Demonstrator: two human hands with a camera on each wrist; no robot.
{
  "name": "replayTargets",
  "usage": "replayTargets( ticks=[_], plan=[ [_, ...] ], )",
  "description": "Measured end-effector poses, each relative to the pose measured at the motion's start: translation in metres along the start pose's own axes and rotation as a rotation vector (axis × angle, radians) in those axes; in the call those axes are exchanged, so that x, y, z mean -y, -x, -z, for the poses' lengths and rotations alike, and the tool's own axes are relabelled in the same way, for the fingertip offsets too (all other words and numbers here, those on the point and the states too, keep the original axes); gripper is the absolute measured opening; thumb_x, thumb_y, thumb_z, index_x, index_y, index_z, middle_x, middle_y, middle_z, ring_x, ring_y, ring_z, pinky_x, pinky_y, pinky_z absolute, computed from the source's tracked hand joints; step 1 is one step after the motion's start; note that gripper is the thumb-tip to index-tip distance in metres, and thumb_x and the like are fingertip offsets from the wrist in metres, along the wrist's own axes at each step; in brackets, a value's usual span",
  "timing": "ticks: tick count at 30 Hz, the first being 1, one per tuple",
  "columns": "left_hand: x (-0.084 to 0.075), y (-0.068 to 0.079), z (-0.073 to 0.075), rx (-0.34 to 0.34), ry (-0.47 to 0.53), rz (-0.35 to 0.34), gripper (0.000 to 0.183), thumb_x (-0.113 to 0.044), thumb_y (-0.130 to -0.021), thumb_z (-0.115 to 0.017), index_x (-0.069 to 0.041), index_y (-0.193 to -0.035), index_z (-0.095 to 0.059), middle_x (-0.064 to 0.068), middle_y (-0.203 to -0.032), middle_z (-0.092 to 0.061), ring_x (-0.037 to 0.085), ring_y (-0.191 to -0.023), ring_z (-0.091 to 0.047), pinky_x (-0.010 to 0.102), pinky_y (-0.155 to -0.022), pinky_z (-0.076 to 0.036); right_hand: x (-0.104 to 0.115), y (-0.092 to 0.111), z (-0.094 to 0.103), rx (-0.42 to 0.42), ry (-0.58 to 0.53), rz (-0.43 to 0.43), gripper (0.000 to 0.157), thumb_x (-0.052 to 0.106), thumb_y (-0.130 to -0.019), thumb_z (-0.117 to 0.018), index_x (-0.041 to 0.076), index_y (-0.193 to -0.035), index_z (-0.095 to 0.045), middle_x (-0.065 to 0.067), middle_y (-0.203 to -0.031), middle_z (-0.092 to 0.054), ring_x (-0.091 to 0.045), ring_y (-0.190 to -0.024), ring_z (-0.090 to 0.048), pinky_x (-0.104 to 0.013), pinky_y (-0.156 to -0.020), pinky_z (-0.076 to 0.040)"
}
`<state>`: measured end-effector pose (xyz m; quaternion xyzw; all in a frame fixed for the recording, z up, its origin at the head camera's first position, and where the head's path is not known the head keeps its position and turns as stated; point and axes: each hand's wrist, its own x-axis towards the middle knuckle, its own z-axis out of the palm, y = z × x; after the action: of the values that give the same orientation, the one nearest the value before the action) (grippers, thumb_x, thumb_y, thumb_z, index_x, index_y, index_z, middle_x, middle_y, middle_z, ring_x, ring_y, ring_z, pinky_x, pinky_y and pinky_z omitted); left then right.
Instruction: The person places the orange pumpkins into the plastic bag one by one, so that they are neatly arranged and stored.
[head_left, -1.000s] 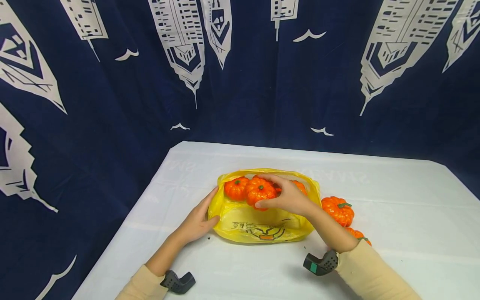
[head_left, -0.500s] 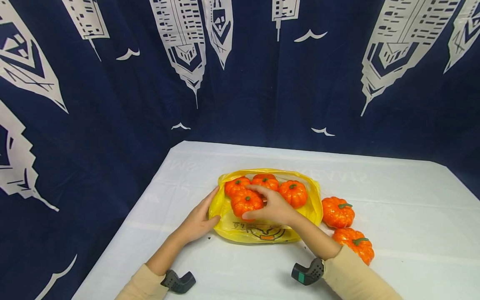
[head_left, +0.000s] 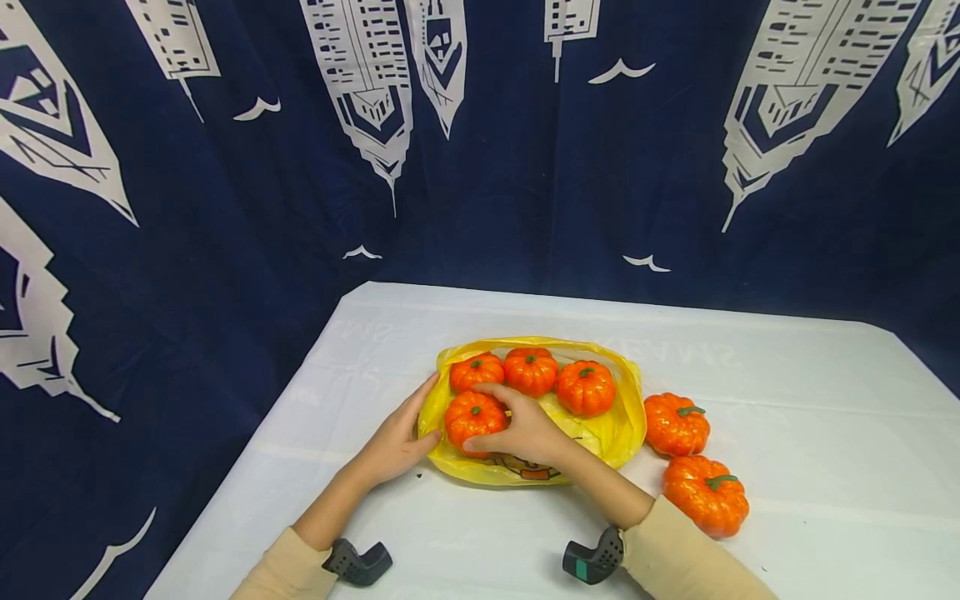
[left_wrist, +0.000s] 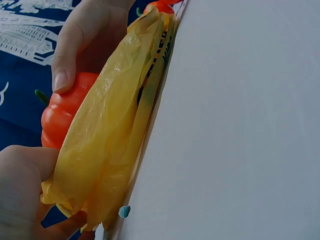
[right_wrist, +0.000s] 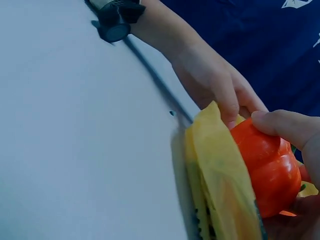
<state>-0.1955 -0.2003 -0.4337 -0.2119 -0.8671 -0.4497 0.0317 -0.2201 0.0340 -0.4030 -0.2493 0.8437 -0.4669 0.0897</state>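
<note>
The left hand (head_left: 393,443) is extended diagonally from the near left, the left rim of the yellow bag (head_left: 628,425) pinched between its thumb and fingers. By the right hand (head_left: 525,429), angled in oppositely, a pumpkin (head_left: 471,417) is gripped with curved fingers inside the bag's near-left part.

Blue curtain (head_left: 525,183) with white buildings (head_left: 360,67) and birds (head_left: 622,72), far and left; white table (head_left: 825,417) nearer, dark speck (head_left: 419,476) near left.

our head view bright, evenly lit, glints on the orange pumpkins (head_left: 677,429), our wrist views dimmer, the right bluish, shadow beside the yellow plastic bag (right_wrist: 225,175)
</note>
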Motion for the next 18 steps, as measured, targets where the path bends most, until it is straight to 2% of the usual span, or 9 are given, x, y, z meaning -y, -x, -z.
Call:
replayTargets(
  ticks=[8, 18],
  plan=[
    [-0.001, 0.0, 0.0, 0.002, 0.008, -0.012, 0.085, -0.005, -0.086, -0.06, -0.016, -0.158, -0.016, 0.014, -0.158, -0.023, 0.033, -0.142, -0.027, 0.051, -0.113, -0.025, -0.002, -0.001, -0.012, -0.024, -0.014, -0.009, 0.079, 0.035, -0.074, -0.084, 0.013, -0.142, -0.05, -0.009, -0.138, -0.052, -0.027, -0.119, -0.054, -0.05, -0.1, -0.045],
    [0.0, 0.001, 0.001, 0.001, 0.017, -0.021, 0.087, -0.001, -0.082, -0.059, -0.016, -0.157, -0.019, 0.015, -0.158, -0.024, 0.034, -0.142, -0.027, 0.054, -0.113, -0.024, -0.004, -0.001, -0.021, -0.035, -0.018, -0.035, 0.078, 0.037, -0.074, -0.083, 0.017, -0.142, -0.05, -0.006, -0.137, -0.053, -0.026, -0.118, -0.054, -0.049, -0.101, -0.044]
  ],
)
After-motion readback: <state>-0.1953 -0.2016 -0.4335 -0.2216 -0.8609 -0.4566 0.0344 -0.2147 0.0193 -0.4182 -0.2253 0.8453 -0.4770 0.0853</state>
